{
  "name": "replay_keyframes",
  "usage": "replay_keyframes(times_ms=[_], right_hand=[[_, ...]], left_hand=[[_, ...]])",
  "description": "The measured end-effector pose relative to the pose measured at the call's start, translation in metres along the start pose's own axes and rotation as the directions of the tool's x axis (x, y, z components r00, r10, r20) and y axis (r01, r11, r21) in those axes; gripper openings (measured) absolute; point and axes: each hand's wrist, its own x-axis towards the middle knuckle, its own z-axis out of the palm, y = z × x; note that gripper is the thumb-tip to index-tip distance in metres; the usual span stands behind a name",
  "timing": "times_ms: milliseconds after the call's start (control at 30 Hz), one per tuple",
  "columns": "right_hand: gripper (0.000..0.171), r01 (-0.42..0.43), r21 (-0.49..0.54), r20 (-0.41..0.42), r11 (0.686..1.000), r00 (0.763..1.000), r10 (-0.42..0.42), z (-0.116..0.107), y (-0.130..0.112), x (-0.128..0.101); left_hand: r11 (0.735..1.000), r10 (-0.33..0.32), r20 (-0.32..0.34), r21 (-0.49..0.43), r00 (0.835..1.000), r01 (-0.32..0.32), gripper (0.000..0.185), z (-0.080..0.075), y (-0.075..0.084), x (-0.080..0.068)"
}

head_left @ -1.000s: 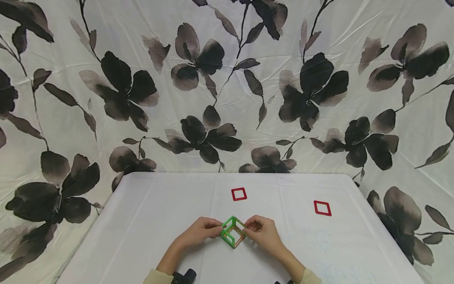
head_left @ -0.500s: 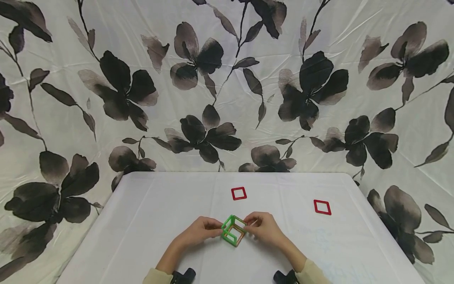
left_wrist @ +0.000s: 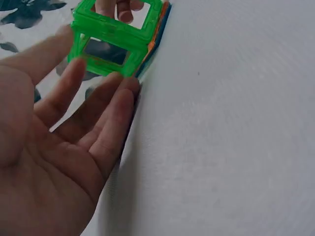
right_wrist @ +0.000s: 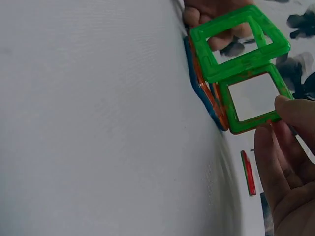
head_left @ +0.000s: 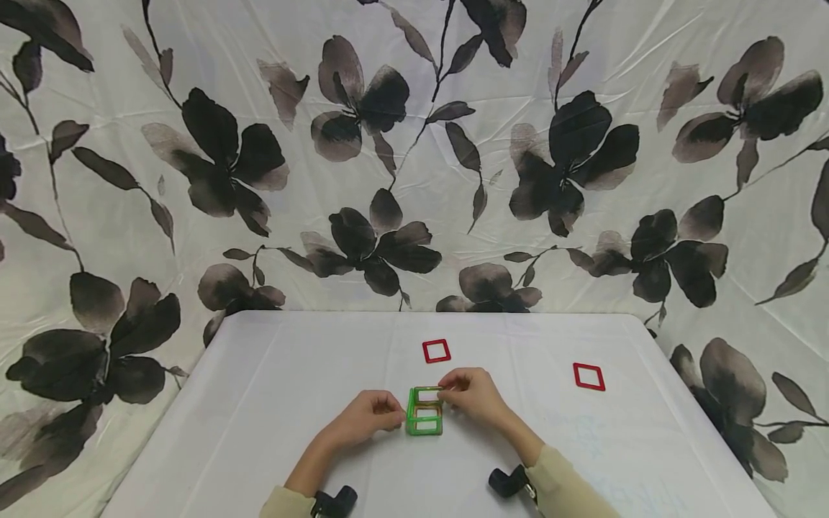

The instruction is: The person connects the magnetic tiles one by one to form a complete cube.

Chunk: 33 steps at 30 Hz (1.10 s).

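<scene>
Glossy translucent plastic cube (head_left: pixel 424 414); matt cloth table cover (head_left: pixel 291 374).

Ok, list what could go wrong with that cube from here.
1. The cube is open frames held only by fingertips; a squeeze from the left hand or right hand could fold it.
2. Its orange panel sits on the table; lifting might leave it behind.

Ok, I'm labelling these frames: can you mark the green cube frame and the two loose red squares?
green cube frame (head_left: pixel 424 411), head view, on its front green face.
nearer red square (head_left: pixel 437 350), head view, on its left rim.
far red square (head_left: pixel 589 376), head view, on its right rim.
</scene>
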Motion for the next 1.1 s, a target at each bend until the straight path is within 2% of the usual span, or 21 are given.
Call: replay_keyframes(times_ms=[100, 167, 333, 400, 500, 633, 800, 1100], right_hand=[[0.011, 0.001, -0.02, -0.004, 1.0, 1.0, -0.001, 0.002, 0.016, 0.009], [0.011, 0.009, -0.021, -0.007, 1.0, 1.0, -0.01, 0.004, 0.022, 0.014], [0.014, 0.007, 0.022, -0.014, 1.0, 1.0, -0.007, 0.004, 0.033, 0.021], [0.014, 0.0, 0.018, -0.021, 1.0, 1.0, 0.0, 0.003, 0.035, 0.021], [0.011, 0.003, -0.04, -0.024, 0.999, 1.0, -0.004, 0.0, 0.029, 0.014], [0.014, 0.01, -0.104, 0.014, 0.994, 1.0, -0.008, -0.003, 0.02, 0.001], [0.014, 0.019, -0.082, 0.096, 0.996, 0.995, -0.011, -0.003, 0.014, -0.01], [0.012, 0.074, -0.047, 0.157, 0.996, 0.985, -0.066, 0.002, 0.016, -0.019]], left_hand=[[0.997, -0.032, -0.059, -0.074, 0.998, 0.027, 0.026, 0.001, 0.0, 0.002], [0.994, -0.035, -0.09, -0.111, 0.995, 0.025, 0.034, 0.002, 0.006, 0.002], [0.996, -0.017, -0.12, -0.085, 0.993, 0.006, 0.036, 0.003, 0.01, 0.006], [0.997, -0.02, -0.123, -0.073, 0.992, 0.012, 0.034, 0.003, 0.006, 0.008], [0.998, -0.038, -0.125, -0.063, 0.991, 0.03, 0.032, 0.004, 0.005, 0.008], [0.997, -0.058, -0.125, -0.047, 0.99, 0.053, 0.035, 0.004, 0.008, 0.01], [0.998, -0.066, -0.106, -0.033, 0.992, 0.062, 0.038, 0.007, 0.016, 0.012], [0.999, -0.051, -0.044, -0.01, 0.998, 0.051, 0.033, 0.006, 0.018, 0.013]])
